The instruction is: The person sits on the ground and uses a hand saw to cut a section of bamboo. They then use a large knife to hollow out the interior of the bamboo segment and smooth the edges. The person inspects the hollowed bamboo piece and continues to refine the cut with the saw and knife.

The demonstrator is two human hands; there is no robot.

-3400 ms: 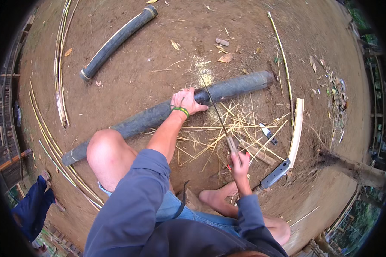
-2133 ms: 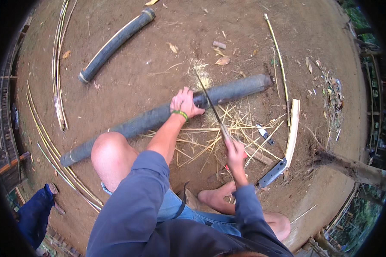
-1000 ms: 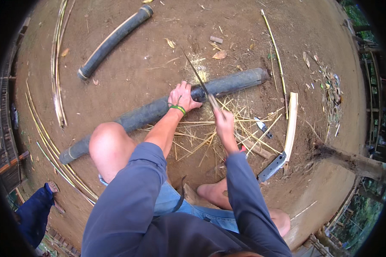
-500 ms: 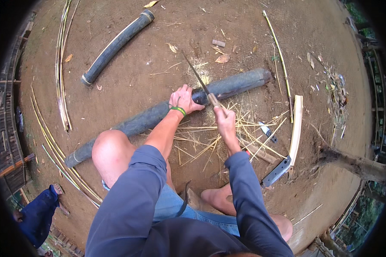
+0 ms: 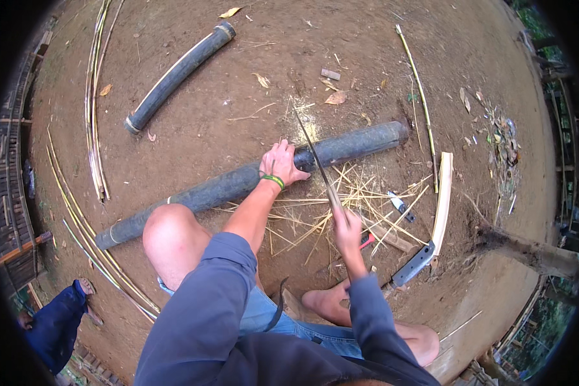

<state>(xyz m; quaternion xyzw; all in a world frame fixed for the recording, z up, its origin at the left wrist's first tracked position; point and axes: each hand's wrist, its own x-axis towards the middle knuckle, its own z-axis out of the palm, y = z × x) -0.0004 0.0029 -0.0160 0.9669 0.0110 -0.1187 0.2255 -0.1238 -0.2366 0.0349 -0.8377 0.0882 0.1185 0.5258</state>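
I see bare dirt ground [image 5: 238, 96] filling the view, and across its middle lies the long dark bamboo pole [image 5: 225, 186], running from near left up to far right. A shorter pole [image 5: 177, 74] lies apart on the far left, and thin split strips [image 5: 95, 116] curve along the left edge, well away from my hands. On the right a pale split slat [image 5: 442, 199] stands lengthwise, with a broad cleaver [image 5: 413, 265] lying at its near end. Near the middle, just this side of the long pole, a scatter of pale shavings [image 5: 315, 219] covers the ground. My bent knee [image 5: 167, 231] sits near the pole on the left and my bare foot [image 5: 325, 302] rests near the shavings. At the near left edge another person's blue-clad leg and foot [image 5: 61, 318] show. My left hand [image 5: 282, 164] lies flat on top of the long pole, fingers spread over it, pressing it down, a green band at the wrist. My right hand [image 5: 346, 230] is closed around the handle of a long thin blade [image 5: 315, 164], which slants up and away from it, crossing the pole just right of my left hand. A small red-handled tool [image 5: 367, 240] lies in the shavings just beside my right hand, and a small knife [image 5: 400, 206] lies a little farther right.
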